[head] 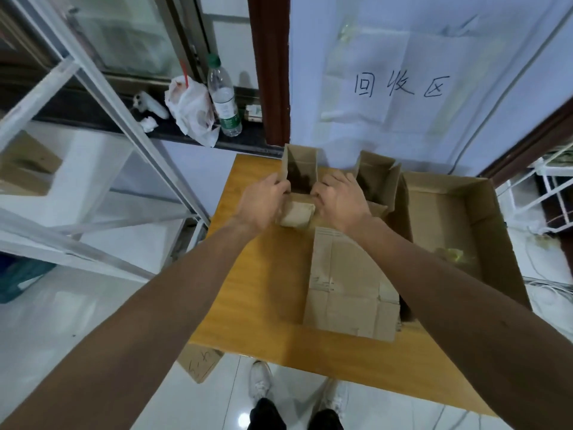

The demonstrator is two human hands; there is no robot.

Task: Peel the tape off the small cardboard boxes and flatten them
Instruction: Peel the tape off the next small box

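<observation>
A small open cardboard box (300, 169) stands at the far edge of the wooden table (260, 290), its far flap upright. My left hand (263, 200) grips its left side and my right hand (338, 200) grips its right side, fingers curled at the rim. A near flap (297, 214) of the box hangs between my wrists. A second small open box (376, 178) stands just to the right, behind my right hand. A stack of flattened cardboard (347, 290) lies nearer me on the table.
A large shallow cardboard tray (483, 218) lies at the table's right side. A windowsill at the back left holds a plastic bottle (224, 97) and a white bag (190, 110). A metal frame (130, 131) stands to the left. A paper sign hangs on the wall behind.
</observation>
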